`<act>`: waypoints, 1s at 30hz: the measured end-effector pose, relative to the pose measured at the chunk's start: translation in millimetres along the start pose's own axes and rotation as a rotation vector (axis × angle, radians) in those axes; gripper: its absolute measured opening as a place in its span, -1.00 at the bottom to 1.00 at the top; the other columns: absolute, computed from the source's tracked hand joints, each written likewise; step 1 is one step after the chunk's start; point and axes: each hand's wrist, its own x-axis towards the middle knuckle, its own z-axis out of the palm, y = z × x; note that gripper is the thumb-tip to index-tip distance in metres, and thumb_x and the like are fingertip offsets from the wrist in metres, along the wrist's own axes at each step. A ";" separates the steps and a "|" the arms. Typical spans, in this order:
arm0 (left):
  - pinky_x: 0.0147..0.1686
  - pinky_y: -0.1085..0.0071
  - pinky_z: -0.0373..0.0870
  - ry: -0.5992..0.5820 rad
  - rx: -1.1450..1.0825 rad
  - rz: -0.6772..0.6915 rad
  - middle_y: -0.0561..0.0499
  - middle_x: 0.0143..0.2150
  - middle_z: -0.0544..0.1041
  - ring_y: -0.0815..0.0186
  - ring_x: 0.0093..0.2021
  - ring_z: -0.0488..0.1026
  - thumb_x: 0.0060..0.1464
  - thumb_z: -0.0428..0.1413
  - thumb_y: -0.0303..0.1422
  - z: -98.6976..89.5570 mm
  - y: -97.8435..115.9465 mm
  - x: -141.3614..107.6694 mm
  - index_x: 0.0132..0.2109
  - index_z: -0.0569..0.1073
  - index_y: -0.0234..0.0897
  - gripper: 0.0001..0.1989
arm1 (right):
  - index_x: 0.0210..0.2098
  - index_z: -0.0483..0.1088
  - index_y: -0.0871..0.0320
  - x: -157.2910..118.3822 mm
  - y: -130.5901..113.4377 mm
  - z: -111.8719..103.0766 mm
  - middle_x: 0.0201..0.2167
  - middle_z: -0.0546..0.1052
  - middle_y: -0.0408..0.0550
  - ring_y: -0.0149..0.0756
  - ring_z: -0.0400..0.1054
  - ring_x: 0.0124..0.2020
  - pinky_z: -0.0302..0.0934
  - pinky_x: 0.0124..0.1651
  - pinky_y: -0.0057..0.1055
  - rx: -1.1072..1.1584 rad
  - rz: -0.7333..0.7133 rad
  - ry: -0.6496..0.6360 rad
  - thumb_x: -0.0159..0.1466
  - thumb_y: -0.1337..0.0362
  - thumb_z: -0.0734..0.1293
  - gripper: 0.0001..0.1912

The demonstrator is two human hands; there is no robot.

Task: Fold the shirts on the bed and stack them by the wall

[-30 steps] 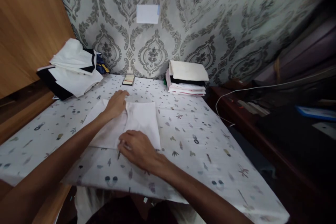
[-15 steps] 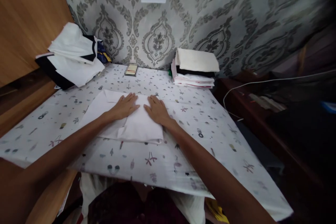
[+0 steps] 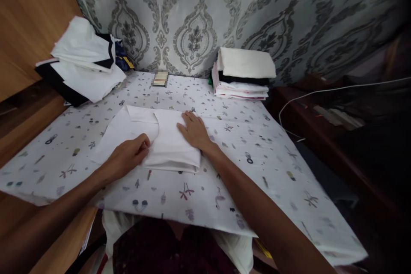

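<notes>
A partly folded white garment point(image 3: 173, 137) lies flat on the printed cloth of the table, its folded layers showing along the near edge. My right hand point(image 3: 194, 130) rests palm down on its right end, fingers stretched out. Over the left part, my left hand point(image 3: 130, 154) is closed, thumb and fingers pinched at the loose edge of an upper layer; the fingertips are partly hidden. A turned-back flap point(image 3: 141, 115) shows at the garment's far left.
A neat stack of folded clothes point(image 3: 245, 70) stands at the back right. At the back left lies a loose heap of clothes point(image 3: 86, 60) beside a wooden panel point(image 3: 32, 17). A small blurred item point(image 3: 159, 78) sits near the wall. A white cable point(image 3: 321, 91) runs at the right.
My left hand has moved from lying flat on the garment's middle toward me and left, and its fingers have closed. My right hand stays flat on the garment. The view has tilted down slightly.
</notes>
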 end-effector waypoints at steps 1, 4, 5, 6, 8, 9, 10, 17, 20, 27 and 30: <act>-0.38 0.35 0.20 0.013 0.044 -0.012 0.11 -0.40 0.43 0.26 -0.39 0.37 0.19 -0.05 -0.27 -0.5 0.4 -0.6 -0.18 0.32 -0.14 -0.89 | 0.37 0.11 0.32 0.0 0.2 0.1 0.44 0.08 0.21 -0.09 -0.15 0.47 -0.25 0.44 -0.01 0.004 -0.002 0.003 0.45 0.08 0.08 -0.38; -0.26 0.25 0.31 0.081 0.232 0.066 -0.03 -0.20 0.51 0.15 -0.21 0.45 0.22 -0.06 -0.27 -2.5 11.4 -1.7 -0.09 0.37 -0.18 -0.81 | 0.35 0.14 0.29 1.1 3.2 2.2 0.43 0.11 0.20 -0.08 -0.12 0.46 -0.24 0.44 0.01 0.052 -0.016 0.035 0.43 0.07 0.09 -0.39; -0.18 0.20 0.34 0.125 0.274 0.120 -0.10 -0.10 0.52 0.10 -0.12 0.46 0.24 -0.07 -0.27 -1.6 17.0 -0.4 -0.02 0.38 -0.21 -0.76 | 0.35 0.16 0.27 1.5 4.9 3.5 0.42 0.12 0.19 -0.07 -0.11 0.46 -0.23 0.44 0.02 0.084 -0.021 0.059 0.43 0.06 0.10 -0.39; -0.09 0.14 0.36 0.173 0.293 0.176 -0.16 0.01 0.50 0.06 -0.02 0.44 0.27 -0.09 -0.25 0.9 22.7 2.2 0.06 0.36 -0.24 -0.69 | 0.34 0.17 0.26 1.6 7.0 5.0 0.42 0.13 0.19 -0.07 -0.10 0.46 -0.21 0.44 0.01 0.124 -0.024 0.090 0.42 0.07 0.12 -0.40; 0.11 0.06 0.31 0.247 0.281 0.271 -0.25 0.24 0.39 0.02 0.20 0.35 0.32 -0.15 -0.18 10.9 31.8 11.4 0.24 0.26 -0.28 -0.55 | 0.33 0.18 0.27 -0.5 12.0 7.7 0.42 0.12 0.20 -0.07 -0.10 0.46 -0.17 0.44 -0.02 0.216 -0.023 0.158 0.40 0.06 0.13 -0.39; 0.20 0.03 0.25 0.261 0.270 0.301 -0.29 0.34 0.29 0.00 0.31 0.26 0.34 -0.17 -0.13 18.0 34.3 17.3 0.31 0.19 -0.30 -0.48 | 0.33 0.18 0.28 -3.2 14.8 8.6 0.42 0.11 0.21 -0.06 -0.11 0.46 -0.15 0.43 -0.03 0.260 -0.014 0.192 0.40 0.06 0.14 -0.38; 0.27 0.01 0.16 0.255 0.267 0.316 -0.32 0.41 0.19 -0.01 0.39 0.15 0.34 -0.20 -0.08 25.8 35.4 23.4 0.35 0.14 -0.33 -0.41 | 0.33 0.19 0.28 -7.1 17.8 9.0 0.42 0.11 0.22 -0.06 -0.10 0.46 -0.12 0.43 -0.03 0.300 0.000 0.226 0.39 0.05 0.15 -0.37; 0.41 0.01 -0.13 0.025 0.320 0.265 -0.32 0.50 -0.07 0.03 0.50 -0.19 0.30 -0.29 0.11 47.5 23.1 41.6 0.43 0.01 -0.44 -0.19 | 0.19 0.32 0.18 -52.8 29.0 -4.3 0.08 0.46 0.13 -0.11 0.39 0.05 0.28 0.16 -0.07 0.567 0.185 0.252 0.25 0.12 0.30 -0.45; 0.41 0.01 -0.16 0.060 0.312 0.269 -0.31 0.50 -0.08 0.04 0.50 -0.21 0.30 -0.32 0.11 37.2 25.7 49.2 0.44 -0.03 -0.42 -0.18 | 0.20 0.29 0.19 -62.3 20.9 -15.2 -0.06 0.52 0.06 -0.18 0.44 -0.10 0.38 -0.01 -0.20 0.730 0.342 0.172 0.19 0.13 0.38 -0.38; 0.41 -0.03 -0.24 0.044 0.221 0.251 -0.30 0.51 -0.13 0.00 0.51 -0.29 0.31 -0.33 0.10 39.2 44.2 88.9 0.45 -0.04 -0.37 -0.21 | 0.04 0.35 0.20 -59.6 -5.4 -34.0 -0.33 0.56 -0.03 -0.29 0.42 -0.42 0.23 -0.53 -0.46 1.102 0.576 -0.075 0.04 0.21 0.51 -0.41; 0.39 -0.12 -0.27 0.029 0.179 0.233 -0.33 0.51 -0.12 -0.08 0.50 -0.29 0.28 -0.32 0.14 42.6 43.0 94.7 0.45 -0.01 -0.34 -0.18 | -0.02 0.38 0.15 -60.8 -11.6 -36.6 -0.25 0.59 -0.01 -0.25 0.46 -0.36 0.30 -0.46 -0.42 1.204 0.583 -0.091 0.02 0.27 0.50 -0.46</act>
